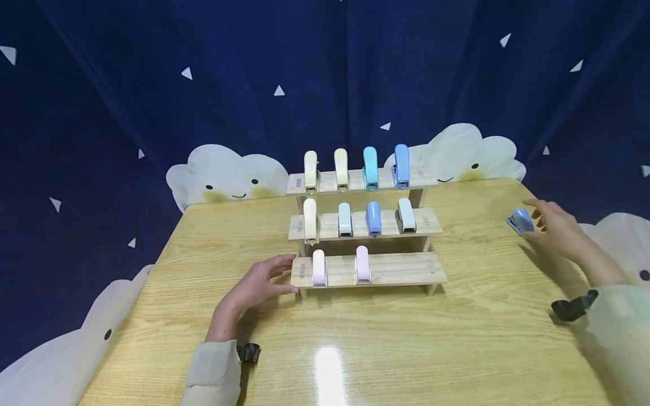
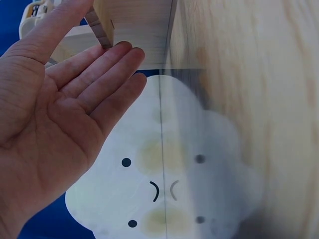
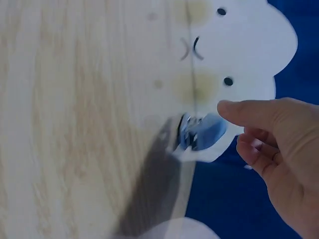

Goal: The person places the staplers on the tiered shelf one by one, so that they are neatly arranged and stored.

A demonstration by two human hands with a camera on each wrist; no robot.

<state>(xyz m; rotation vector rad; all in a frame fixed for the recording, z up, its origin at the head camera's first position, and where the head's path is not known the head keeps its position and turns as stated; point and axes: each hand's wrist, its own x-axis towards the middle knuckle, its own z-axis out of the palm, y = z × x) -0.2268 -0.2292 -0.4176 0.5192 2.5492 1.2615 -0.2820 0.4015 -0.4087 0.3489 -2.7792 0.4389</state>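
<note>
A blue stapler (image 1: 521, 221) stands on the table at the far right. Beside it is my right hand (image 1: 557, 230), thumb and fingers parted and slightly bent; in the right wrist view the thumb tip comes close to the stapler (image 3: 209, 132), and contact cannot be told. My left hand (image 1: 261, 282) rests at the left end of a three-step wooden rack (image 1: 401, 269), fingers nearly straight. On the rack's bottom step sit a white stapler (image 1: 319, 268) and a pale pink stapler (image 1: 363, 265); several cream, teal, blue and pale blue staplers line the upper steps.
The light wooden table (image 1: 386, 344) carries the rack near its middle back. Behind hangs a dark blue curtain (image 1: 325, 67) with white triangles and cloud shapes. Dark bands (image 1: 574, 307) circle both wrists. A bright glare lies on the table's front part.
</note>
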